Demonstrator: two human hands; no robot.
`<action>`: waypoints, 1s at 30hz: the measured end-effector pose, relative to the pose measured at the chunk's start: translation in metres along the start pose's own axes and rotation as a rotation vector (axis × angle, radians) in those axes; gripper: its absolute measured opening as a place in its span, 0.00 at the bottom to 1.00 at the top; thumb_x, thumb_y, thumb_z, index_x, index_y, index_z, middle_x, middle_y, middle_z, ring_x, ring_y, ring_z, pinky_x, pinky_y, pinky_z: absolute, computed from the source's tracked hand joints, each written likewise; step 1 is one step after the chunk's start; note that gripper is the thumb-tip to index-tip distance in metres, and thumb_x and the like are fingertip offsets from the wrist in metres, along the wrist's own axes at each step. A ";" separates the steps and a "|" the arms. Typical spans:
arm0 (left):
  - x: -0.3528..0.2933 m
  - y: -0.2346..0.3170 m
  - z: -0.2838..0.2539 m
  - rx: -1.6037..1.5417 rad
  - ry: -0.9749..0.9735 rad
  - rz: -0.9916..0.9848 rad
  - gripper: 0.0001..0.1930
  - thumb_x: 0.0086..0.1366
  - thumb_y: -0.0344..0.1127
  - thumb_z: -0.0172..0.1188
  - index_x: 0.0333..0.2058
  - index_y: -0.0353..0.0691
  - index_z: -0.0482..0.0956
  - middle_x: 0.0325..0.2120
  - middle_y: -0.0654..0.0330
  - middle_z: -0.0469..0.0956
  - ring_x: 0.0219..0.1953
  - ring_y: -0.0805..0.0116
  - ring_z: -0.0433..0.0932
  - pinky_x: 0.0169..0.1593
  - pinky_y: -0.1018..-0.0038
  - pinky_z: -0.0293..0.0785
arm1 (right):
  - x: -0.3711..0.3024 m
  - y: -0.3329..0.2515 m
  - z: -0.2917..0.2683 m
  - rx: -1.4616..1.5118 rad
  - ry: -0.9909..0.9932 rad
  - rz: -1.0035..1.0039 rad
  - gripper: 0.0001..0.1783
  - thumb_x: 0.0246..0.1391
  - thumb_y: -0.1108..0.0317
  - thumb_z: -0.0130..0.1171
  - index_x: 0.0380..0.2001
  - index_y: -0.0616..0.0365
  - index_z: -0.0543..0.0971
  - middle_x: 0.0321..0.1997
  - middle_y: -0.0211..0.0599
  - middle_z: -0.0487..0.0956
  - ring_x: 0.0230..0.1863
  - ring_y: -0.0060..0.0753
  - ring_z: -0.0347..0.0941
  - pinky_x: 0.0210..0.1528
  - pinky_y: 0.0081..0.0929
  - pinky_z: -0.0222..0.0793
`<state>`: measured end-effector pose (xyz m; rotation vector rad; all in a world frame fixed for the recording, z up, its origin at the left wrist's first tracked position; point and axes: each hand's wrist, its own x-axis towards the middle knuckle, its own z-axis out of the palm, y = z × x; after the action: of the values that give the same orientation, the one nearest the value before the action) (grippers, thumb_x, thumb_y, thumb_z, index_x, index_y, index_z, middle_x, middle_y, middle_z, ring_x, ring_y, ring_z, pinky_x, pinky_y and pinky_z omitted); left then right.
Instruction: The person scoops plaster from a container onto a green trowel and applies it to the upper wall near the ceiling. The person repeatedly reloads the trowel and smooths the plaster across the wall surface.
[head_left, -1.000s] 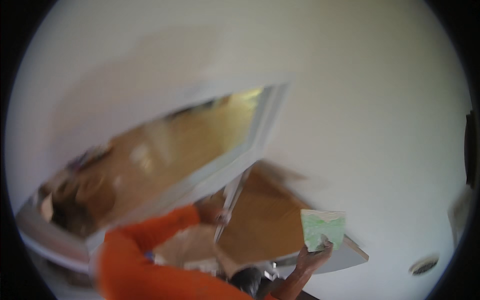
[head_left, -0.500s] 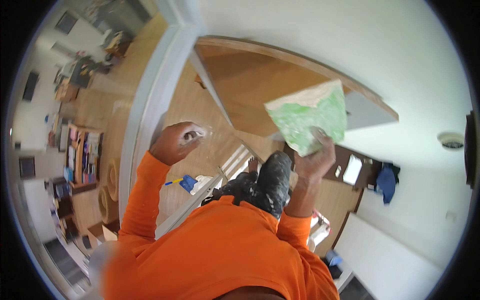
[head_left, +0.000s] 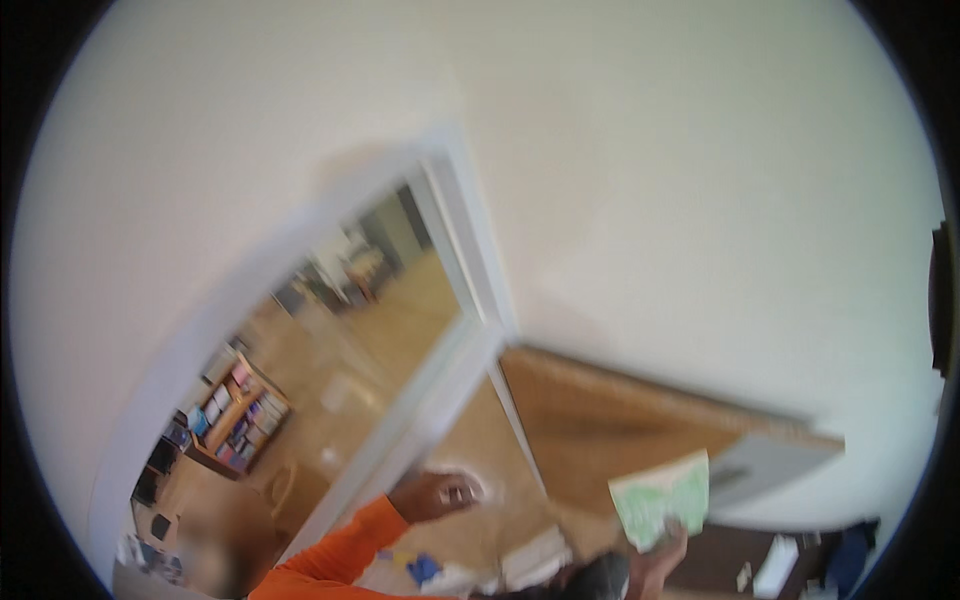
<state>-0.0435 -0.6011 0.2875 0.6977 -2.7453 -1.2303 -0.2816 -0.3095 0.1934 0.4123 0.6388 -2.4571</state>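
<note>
My left hand (head_left: 440, 497), in an orange sleeve, is raised near the pale frame. Its fingers are curled and white with dust or paste; whatever they hold, if anything, cannot be made out. My right hand (head_left: 668, 556) grips the lower edge of a green sheet (head_left: 660, 497), stiff-looking, with a pale band along its top and white smears. The sheet is held in front of a brown wooden door (head_left: 600, 425) and stands apart from the wall (head_left: 650, 200).
A pale frame (head_left: 425, 400) borders an opening onto another room with a bookshelf (head_left: 240, 415). On a dark surface at lower right lies a white object (head_left: 776, 567) beside dark blue cloth (head_left: 852, 560). A blue thing (head_left: 424, 570) lies on the floor.
The view has tilted up, showing more wall above the frame. Both hands and the green sheet now appear lower in the picture. The right hand keeps its grip.
</note>
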 end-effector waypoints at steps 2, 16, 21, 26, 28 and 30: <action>0.009 -0.018 -0.001 0.095 -0.105 0.088 0.16 0.67 0.47 0.61 0.44 0.42 0.80 0.42 0.60 0.81 0.41 0.70 0.80 0.46 0.70 0.76 | 0.004 0.000 -0.025 -0.149 0.057 -0.047 0.23 0.56 0.66 0.58 0.54 0.59 0.70 0.47 0.39 0.77 0.51 0.42 0.73 0.55 0.41 0.69; 0.108 -0.011 0.027 -0.110 -0.373 0.236 0.19 0.69 0.44 0.59 0.51 0.35 0.76 0.42 0.62 0.79 0.44 0.75 0.75 0.52 0.74 0.71 | 0.051 0.064 -0.041 -0.197 -0.101 0.071 0.20 0.53 0.71 0.65 0.49 0.59 0.76 0.41 0.32 0.79 0.37 0.28 0.75 0.34 0.26 0.70; 0.099 -0.004 0.045 -0.181 -0.474 0.287 0.21 0.69 0.46 0.58 0.51 0.36 0.75 0.41 0.62 0.79 0.45 0.75 0.74 0.51 0.75 0.69 | 0.005 0.072 0.009 -0.078 -0.102 0.072 0.10 0.52 0.71 0.66 0.38 0.59 0.80 0.30 0.30 0.77 0.30 0.26 0.72 0.30 0.26 0.67; 0.094 -0.002 0.069 -0.159 -0.410 0.251 0.21 0.68 0.49 0.60 0.48 0.36 0.77 0.40 0.63 0.78 0.44 0.75 0.73 0.49 0.74 0.69 | -0.021 0.099 0.038 -0.104 -0.107 0.039 0.09 0.51 0.70 0.68 0.35 0.61 0.80 0.25 0.28 0.72 0.26 0.24 0.66 0.28 0.27 0.63; 0.086 0.013 0.074 -0.188 -0.348 0.237 0.21 0.68 0.49 0.60 0.47 0.36 0.78 0.38 0.64 0.78 0.42 0.76 0.73 0.48 0.74 0.69 | -0.023 0.104 0.038 -0.177 -0.123 0.070 0.09 0.51 0.71 0.68 0.35 0.62 0.80 0.26 0.27 0.73 0.26 0.23 0.66 0.28 0.24 0.62; 0.080 0.032 0.074 -0.256 -0.314 0.237 0.21 0.68 0.49 0.60 0.46 0.36 0.78 0.36 0.64 0.78 0.40 0.76 0.74 0.47 0.75 0.70 | -0.037 0.099 0.050 -0.215 -0.157 0.045 0.10 0.51 0.71 0.67 0.36 0.63 0.80 0.28 0.28 0.75 0.27 0.22 0.66 0.28 0.23 0.61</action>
<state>-0.1441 -0.5647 0.2493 0.1616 -2.7171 -1.7119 -0.2016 -0.3913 0.2156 0.1462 0.8074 -2.3196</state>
